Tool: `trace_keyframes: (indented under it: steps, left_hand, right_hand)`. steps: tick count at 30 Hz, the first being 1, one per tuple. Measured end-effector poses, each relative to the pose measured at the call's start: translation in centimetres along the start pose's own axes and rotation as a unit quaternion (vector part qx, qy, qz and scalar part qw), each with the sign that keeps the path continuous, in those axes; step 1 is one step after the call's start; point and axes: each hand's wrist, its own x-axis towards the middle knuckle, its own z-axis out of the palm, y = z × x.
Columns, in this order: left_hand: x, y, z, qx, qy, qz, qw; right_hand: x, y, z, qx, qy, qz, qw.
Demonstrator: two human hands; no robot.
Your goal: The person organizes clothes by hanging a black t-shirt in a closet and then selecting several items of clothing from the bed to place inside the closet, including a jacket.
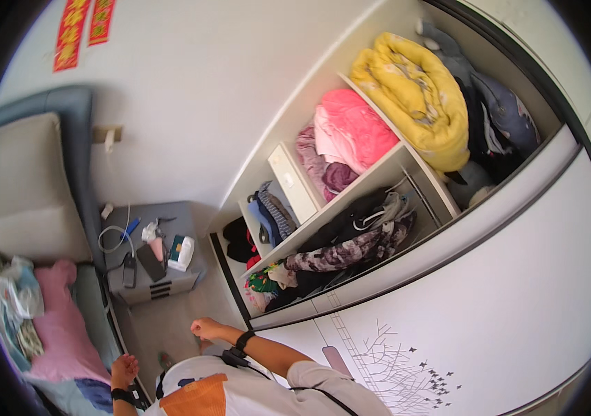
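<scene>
1. at my far left, on the bed, lies a pink cloth (56, 326), with a thin plastic bag (22, 295) at its upper left side.
2. my left hand (124, 371) is beside the edge of the bed, near some blue cloth (94, 394). the forearm rises almost straight from the lower edge, with a black band (122, 395) on the wrist. the fingers are bent inward and i see nothing held, but i cannot tell if they close completely.
3. above and between my hands is the grey nightstand (136, 295), which carries small objects and a white cable.
4. my right hand (207, 328) is in front of my body, well apart from the left one. the elbow is bent, and the forearm goes from the sleeve toward the upper left, with a black watch (244, 340) on the wrist. the fingers are folded in a loose fist; i see no object in it.
5. further right is the opened wardrobe (301, 197). its nearest corner, with a green patterned cloth (261, 281), is near my right hand. dark clothes, pink bedding (361, 128) and a yellow quilt (420, 97) fill its compartments.
</scene>
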Motion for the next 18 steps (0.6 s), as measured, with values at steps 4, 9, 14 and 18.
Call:
trace_keyframes:
  steps: [4,9,14,18]
  left_hand:
    - [0.6,4.1,13.5,0.112,-0.076,0.070,0.988]
    - [1.0,5.7,26.6,0.246,-0.128,0.101,0.956]
    - [2.5,6.1,43.9,0.424,-0.229,0.143,0.864]
    - [-5.6,7.0,64.0,0.554,-0.342,0.402,0.644]
  right_hand:
    - [-3.4,2.1,-10.9,0.050,0.140,0.017,0.989]
    - [-10.0,-2.6,-29.9,-0.048,0.409,-0.064,0.909]
    - [-23.3,-12.0,-46.8,-0.145,0.616,-0.088,0.769]
    - [-31.5,-17.3,-55.6,-0.225,0.713,-0.154,0.646]
